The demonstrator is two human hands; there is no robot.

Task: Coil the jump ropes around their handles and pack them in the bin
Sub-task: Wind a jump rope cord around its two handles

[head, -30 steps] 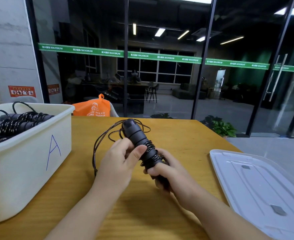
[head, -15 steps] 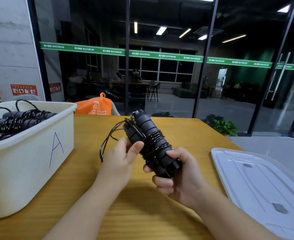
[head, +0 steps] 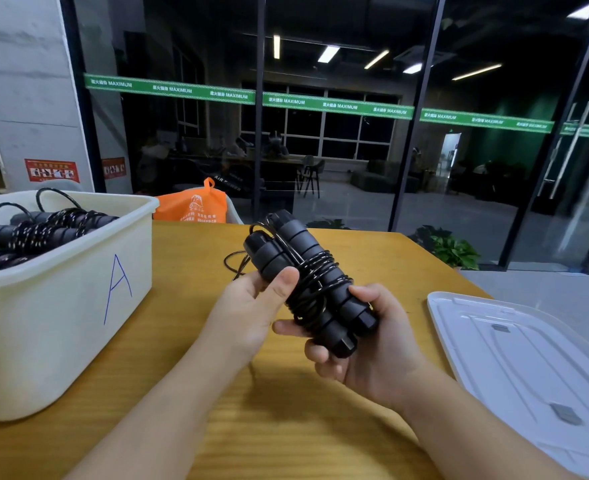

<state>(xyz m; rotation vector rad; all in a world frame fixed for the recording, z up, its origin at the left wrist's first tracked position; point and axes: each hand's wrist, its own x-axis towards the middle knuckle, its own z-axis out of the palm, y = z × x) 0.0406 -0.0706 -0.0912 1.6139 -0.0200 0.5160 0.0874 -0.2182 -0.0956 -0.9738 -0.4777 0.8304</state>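
Note:
A black jump rope [head: 307, 271] with two foam handles side by side is held above the wooden table, its cord wound several times round the middle. My right hand [head: 366, 344] grips the lower ends of the handles from beneath. My left hand [head: 251, 306] holds the bundle from the left, thumb pressed on the nearer handle. A loose loop of cord [head: 232, 263] hangs behind my left hand. The white bin [head: 78, 306] marked "A" stands at the left with several coiled black ropes [head: 40, 230] inside.
A white bin lid [head: 528, 358] lies flat on the table at the right. An orange bag [head: 192, 206] sits behind the table's far edge. Glass walls stand beyond, with potted plants [head: 452, 249] on the floor.
The handles were lifted off the table and tilted upright toward me. More cord is wound on, and the loose loop behind my left hand has shrunk. My right hand turned palm-up under the handles.

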